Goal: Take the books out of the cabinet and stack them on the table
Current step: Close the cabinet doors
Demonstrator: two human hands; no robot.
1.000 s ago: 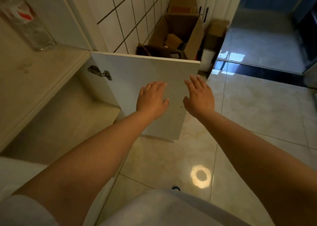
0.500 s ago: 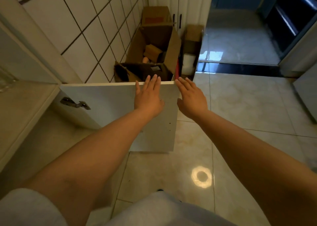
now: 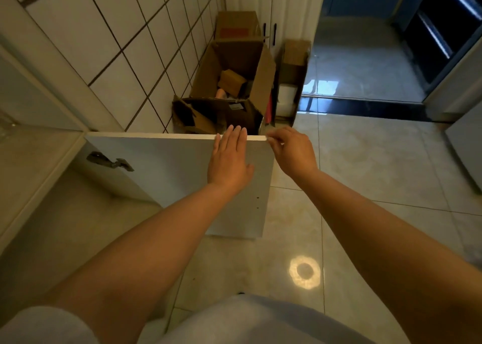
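Note:
A white cabinet door (image 3: 167,171) stands swung out into the room, its metal hinge (image 3: 109,161) showing on the inner face. My left hand (image 3: 228,161) lies flat against that inner face near the top free corner, fingers together and reaching the top edge. My right hand (image 3: 293,150) is at the door's top outer corner, with its fingertips pinching the edge. The cabinet interior (image 3: 65,229) at lower left looks bare as far as it shows. No books are in view.
Open cardboard boxes (image 3: 232,82) stand against the tiled wall (image 3: 112,56) just behind the door. A worktop edge (image 3: 39,158) runs along the left. Glossy floor tiles (image 3: 365,174) spread to the right, toward a dark doorway (image 3: 365,56).
The view has turned right and the door has swung further out. My left hand has slid up to the top edge, and my right hand has closed its fingers on the corner.

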